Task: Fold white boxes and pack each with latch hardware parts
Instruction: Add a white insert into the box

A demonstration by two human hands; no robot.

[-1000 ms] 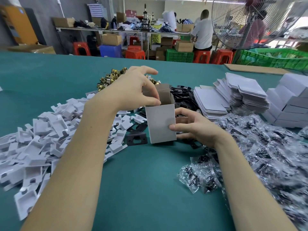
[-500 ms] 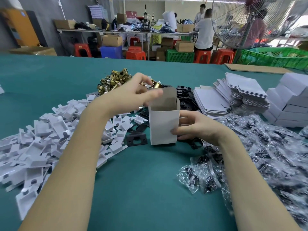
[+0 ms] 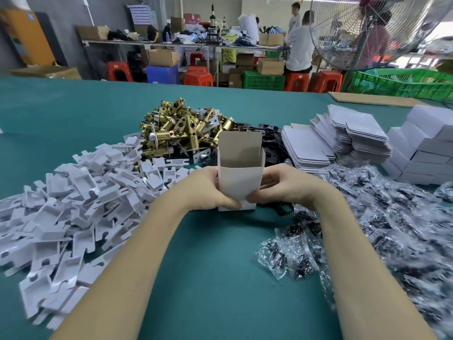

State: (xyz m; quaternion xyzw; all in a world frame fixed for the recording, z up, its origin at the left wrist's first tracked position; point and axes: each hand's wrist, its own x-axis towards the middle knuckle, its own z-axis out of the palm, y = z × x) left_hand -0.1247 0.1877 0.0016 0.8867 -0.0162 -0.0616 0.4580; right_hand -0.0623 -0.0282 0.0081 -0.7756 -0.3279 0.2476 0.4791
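Note:
A small white box (image 3: 239,176) stands upright on the green table (image 3: 210,266), its top flap open and its brown inside showing. My left hand (image 3: 204,188) grips the box's left side, thumb across the lower front. My right hand (image 3: 282,186) grips its right side, thumb meeting the left one near the bottom. Behind the box lies a heap of brass latch bolts (image 3: 179,128). Black plates (image 3: 272,141) lie behind it on the right, partly hidden.
A pile of white cardboard inserts (image 3: 66,204) fills the left. Clear bags of black screws (image 3: 382,224) spread on the right. Flat box blanks (image 3: 343,138) and folded white boxes (image 3: 426,148) stack at the far right. A fan (image 3: 377,30) and people stand beyond the table.
My left hand came down from the box's top flaps to its left side. Both hands now hold the box low, and the top flap stands open.

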